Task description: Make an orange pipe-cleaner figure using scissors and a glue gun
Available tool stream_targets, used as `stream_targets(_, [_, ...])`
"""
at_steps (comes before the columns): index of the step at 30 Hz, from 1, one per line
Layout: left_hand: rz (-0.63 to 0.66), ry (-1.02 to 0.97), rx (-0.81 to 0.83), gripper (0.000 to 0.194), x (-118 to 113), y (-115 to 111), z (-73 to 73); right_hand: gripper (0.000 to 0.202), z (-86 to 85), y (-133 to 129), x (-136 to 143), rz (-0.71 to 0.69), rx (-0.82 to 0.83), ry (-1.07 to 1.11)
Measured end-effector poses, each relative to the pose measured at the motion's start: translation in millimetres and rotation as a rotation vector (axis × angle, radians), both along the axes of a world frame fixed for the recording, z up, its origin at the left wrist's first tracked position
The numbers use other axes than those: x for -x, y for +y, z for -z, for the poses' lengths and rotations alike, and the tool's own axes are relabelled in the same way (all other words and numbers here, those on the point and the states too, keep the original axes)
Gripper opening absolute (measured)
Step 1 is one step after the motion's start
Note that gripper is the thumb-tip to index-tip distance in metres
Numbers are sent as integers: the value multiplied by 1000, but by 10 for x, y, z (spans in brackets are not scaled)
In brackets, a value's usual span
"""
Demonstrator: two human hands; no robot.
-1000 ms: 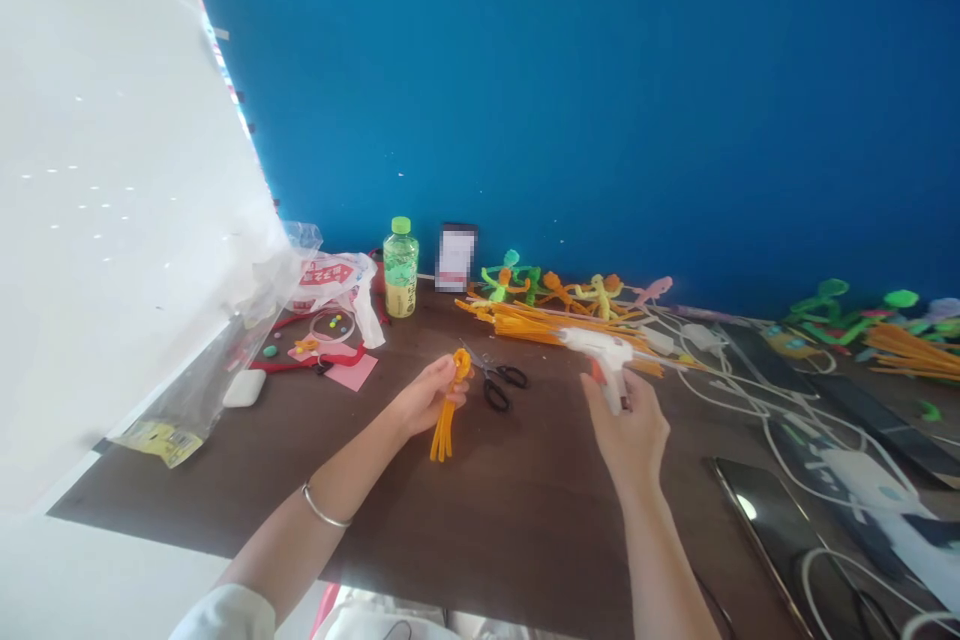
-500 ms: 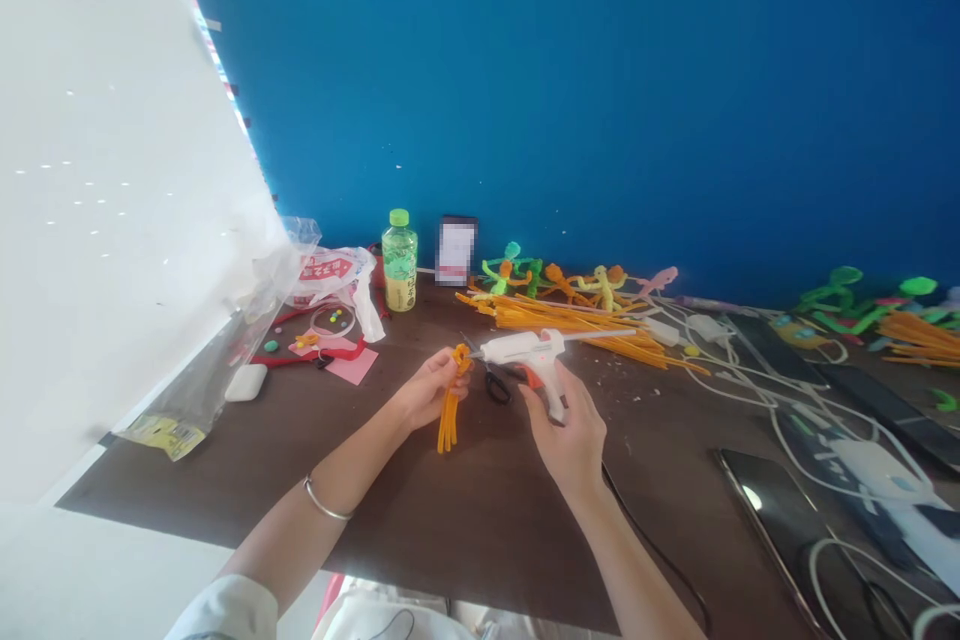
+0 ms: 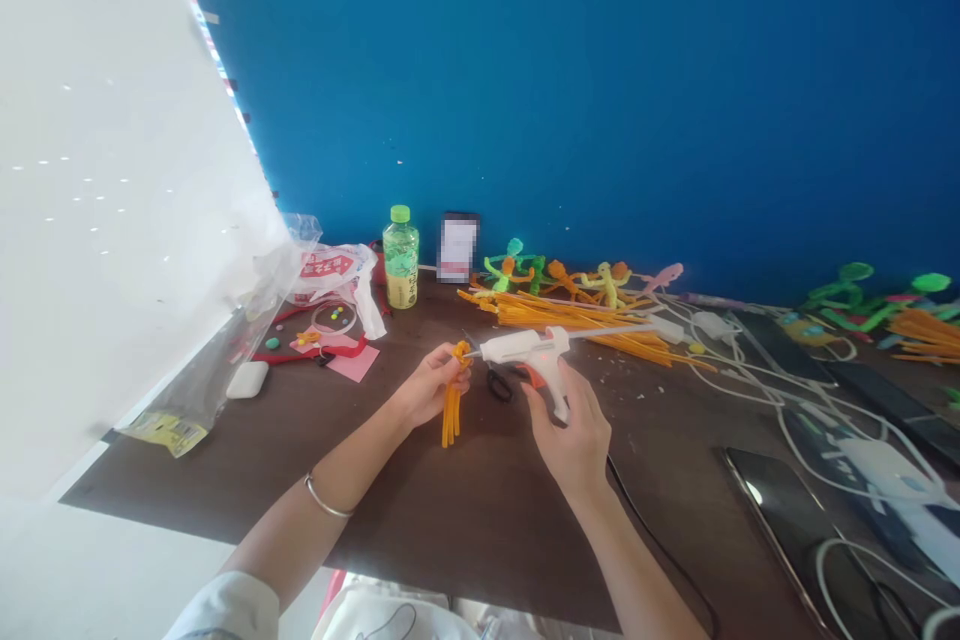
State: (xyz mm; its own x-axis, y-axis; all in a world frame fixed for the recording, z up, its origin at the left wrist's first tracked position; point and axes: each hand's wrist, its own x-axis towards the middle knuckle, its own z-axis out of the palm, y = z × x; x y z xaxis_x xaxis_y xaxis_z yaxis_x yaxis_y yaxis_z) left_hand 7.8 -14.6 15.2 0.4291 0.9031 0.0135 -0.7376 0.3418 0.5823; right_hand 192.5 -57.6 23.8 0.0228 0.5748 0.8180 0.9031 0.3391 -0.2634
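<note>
My left hand (image 3: 431,387) is closed around an orange fuzzy bundle (image 3: 451,412), whose knotted top sticks up and whose strands hang down. My right hand (image 3: 574,430) grips the handle of a white glue gun (image 3: 525,348), with a long glue stick out of its back. The gun's nozzle points left and meets or nearly meets the knotted top; actual contact is too small to tell. Behind and below the gun lie black-handled scissors (image 3: 499,384), partly hidden.
Orange pipe cleaners (image 3: 585,325) lie behind the gun, with small fuzzy figures (image 3: 606,286) by the wall. A green-capped bottle (image 3: 401,260) and upright phone (image 3: 457,248) stand at the back. Cables and a dark phone (image 3: 787,520) lie right; a plastic bag (image 3: 225,360) lies left.
The glue gun's nozzle has come slightly closer to the bundle's top, and the gun's back end and my right hand have shifted slightly. The view has moved a little.
</note>
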Motion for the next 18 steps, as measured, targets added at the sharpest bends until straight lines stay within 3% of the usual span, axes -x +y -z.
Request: stream_targets(18, [29, -50, 64, 17, 19, 0, -40, 43, 27, 6, -7, -15, 43, 25])
